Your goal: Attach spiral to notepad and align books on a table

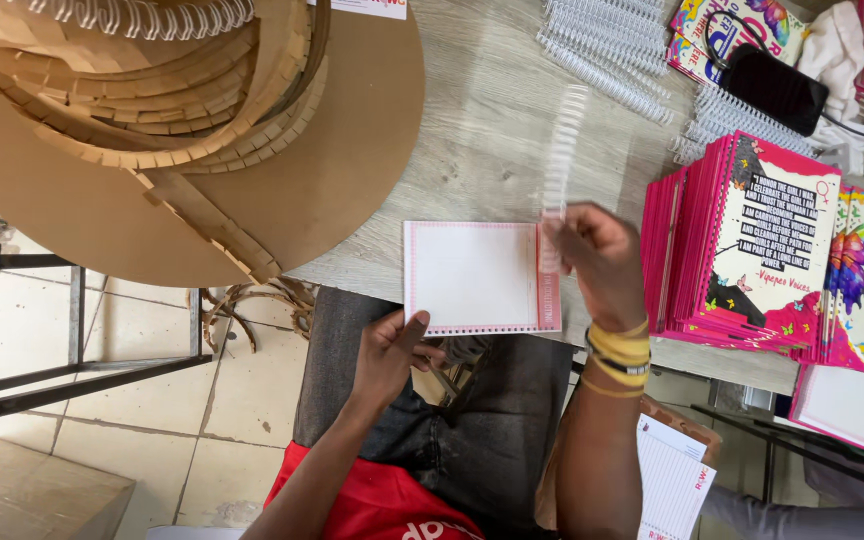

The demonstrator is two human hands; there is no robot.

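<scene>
The left hand [389,352] is pinching the pad's [474,276] bottom edge; the right hand [597,258] is gripping a coil [563,145] rising above its fingers, not yet threaded in. Bound notebooks [752,245] are waiting beside.

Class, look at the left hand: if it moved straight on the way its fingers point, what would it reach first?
Probably the white pad's near edge: the left hand sits just below it, thumb touching that edge, though depth is unclear.

Pale wood-grain table [482,120]; beige tiled floor [142,420]; dark metal frame [82,370] at left.
</scene>
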